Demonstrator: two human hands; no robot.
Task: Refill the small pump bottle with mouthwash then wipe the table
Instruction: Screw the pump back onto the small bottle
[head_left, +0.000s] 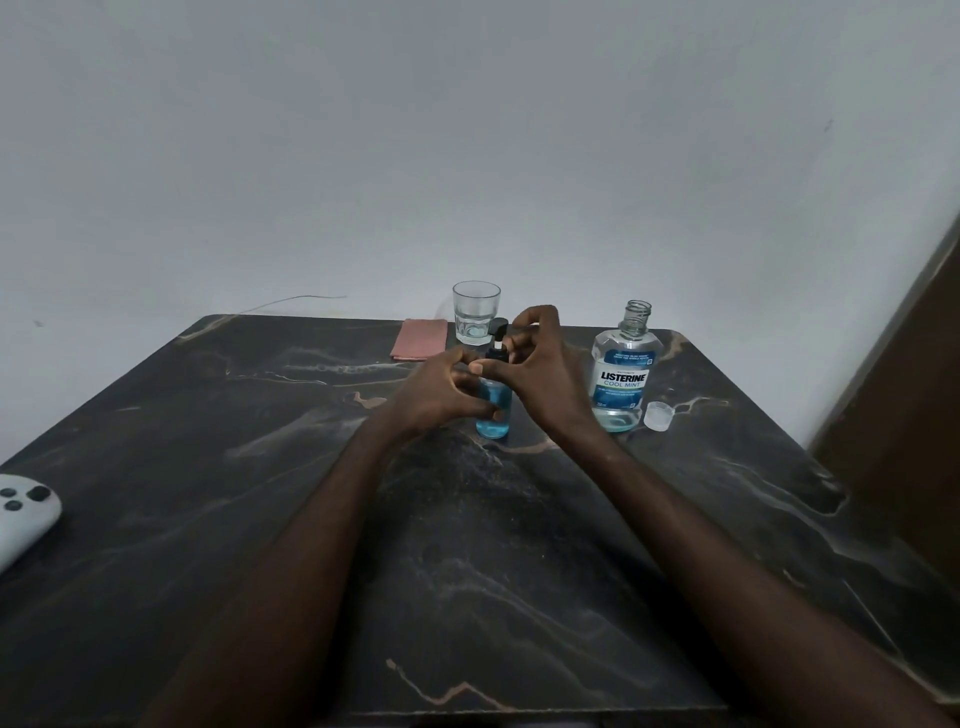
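Left hand (441, 387) gripping blue pump bottle (494, 410), right hand (540, 364) seemingly pinching its black pump (498, 338), uncapped bottle (626, 371) beside — "LISTERINE COOL MINT".

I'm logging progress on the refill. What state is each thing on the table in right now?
Small pump bottle: upright, blue liquid inside, held by left hand.
Pump head: on the bottle, right hand fingers at its collar.
Mouthwash bottle: upright, uncapped, low on liquid.
Cap: off, lying beside the mouthwash bottle.
Glass: upright, looks empty.
Pink cloth: folded, untouched.
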